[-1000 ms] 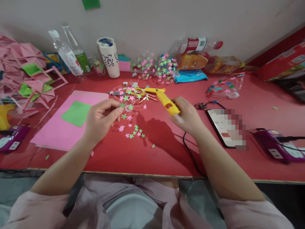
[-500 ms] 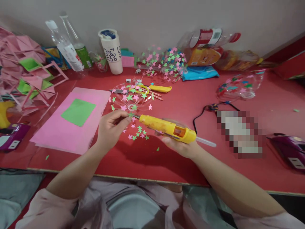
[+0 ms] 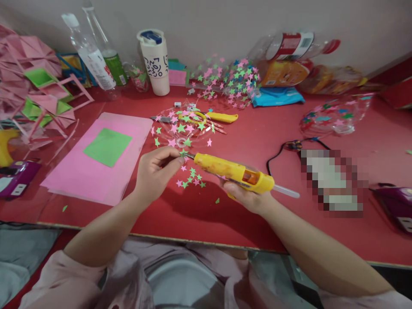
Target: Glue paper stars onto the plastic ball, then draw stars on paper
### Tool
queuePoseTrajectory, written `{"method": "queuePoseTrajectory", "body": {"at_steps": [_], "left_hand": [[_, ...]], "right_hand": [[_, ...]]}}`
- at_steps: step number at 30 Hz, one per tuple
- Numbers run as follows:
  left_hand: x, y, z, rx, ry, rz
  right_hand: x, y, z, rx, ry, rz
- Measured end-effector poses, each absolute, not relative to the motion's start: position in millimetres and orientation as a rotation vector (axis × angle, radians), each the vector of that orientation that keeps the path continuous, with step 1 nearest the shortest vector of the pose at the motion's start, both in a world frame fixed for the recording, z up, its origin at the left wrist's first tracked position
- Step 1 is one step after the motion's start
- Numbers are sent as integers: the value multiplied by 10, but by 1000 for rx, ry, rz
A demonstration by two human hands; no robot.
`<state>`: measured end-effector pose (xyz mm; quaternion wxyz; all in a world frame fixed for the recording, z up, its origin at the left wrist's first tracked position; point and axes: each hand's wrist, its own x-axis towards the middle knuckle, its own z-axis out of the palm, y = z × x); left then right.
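My right hand (image 3: 249, 195) is wrapped around a yellow hot glue gun (image 3: 222, 167), a clear glue stick (image 3: 286, 191) poking from its back end. Its metal nozzle points left, right at a small green paper star (image 3: 183, 153). My left hand (image 3: 159, 171) pinches that star between thumb and fingertips; whether nozzle and star touch, I cannot tell. Loose pink and green paper stars (image 3: 192, 177) lie on the table below. Just behind my left hand sits a clear plastic piece (image 3: 181, 139) dotted with pink and green stars.
Pink sheets (image 3: 77, 171) with a green square (image 3: 107, 146) lie at left. Behind are a yellow cutter (image 3: 222, 117), a white tumbler (image 3: 156, 64), bottles (image 3: 92, 64) and star-covered clear pieces (image 3: 241, 81). At right lie a black cord (image 3: 273, 154) and a purple device (image 3: 394, 206).
The view has shifted slightly, so everything appears a little further right. Both hands keep their holds on the star and the glue gun, with their poses nearly the same.
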<state>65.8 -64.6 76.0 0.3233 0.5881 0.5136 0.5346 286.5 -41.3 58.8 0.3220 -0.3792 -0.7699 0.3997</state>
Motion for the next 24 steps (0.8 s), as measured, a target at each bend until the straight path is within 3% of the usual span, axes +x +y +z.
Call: {"method": "queuePoseTrajectory", "body": {"at_steps": [24], "left_hand": [[642,-651,738,1605,1352,1405]], "right_hand": [[2835,-453,619,-932,-1975,1061]]}}
